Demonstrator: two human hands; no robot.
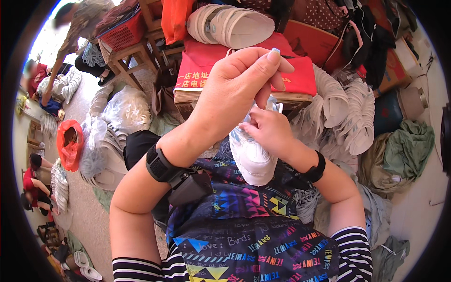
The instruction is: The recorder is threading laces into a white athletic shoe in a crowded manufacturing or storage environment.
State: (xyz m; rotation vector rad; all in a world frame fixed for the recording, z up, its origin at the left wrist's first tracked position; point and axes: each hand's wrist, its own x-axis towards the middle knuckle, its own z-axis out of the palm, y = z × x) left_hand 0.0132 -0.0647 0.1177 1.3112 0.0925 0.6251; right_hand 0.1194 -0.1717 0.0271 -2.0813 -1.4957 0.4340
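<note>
A white sneaker (pixel 254 160) with light blue trim lies on my patterned apron, its toe toward me. My right hand (pixel 272 129) grips it over the laced opening, thumb and fingers bent around the upper part. Above and in front of the shoe, my left hand (pixel 251 70) is raised with thumb and fingers pinched together. A tiny pale blue bit shows at its thumb tip; I cannot make out what it is. The left hand partly hides the far end of the shoe.
Nested white shoe uppers (pixel 246 29) lie on a red bag (pixel 197 56) atop a wooden stool. More stacked uppers (pixel 357 120) hang at the right. Clear plastic bags (pixel 127 110) and a red bag (pixel 70 144) stand left. Other people work farther left.
</note>
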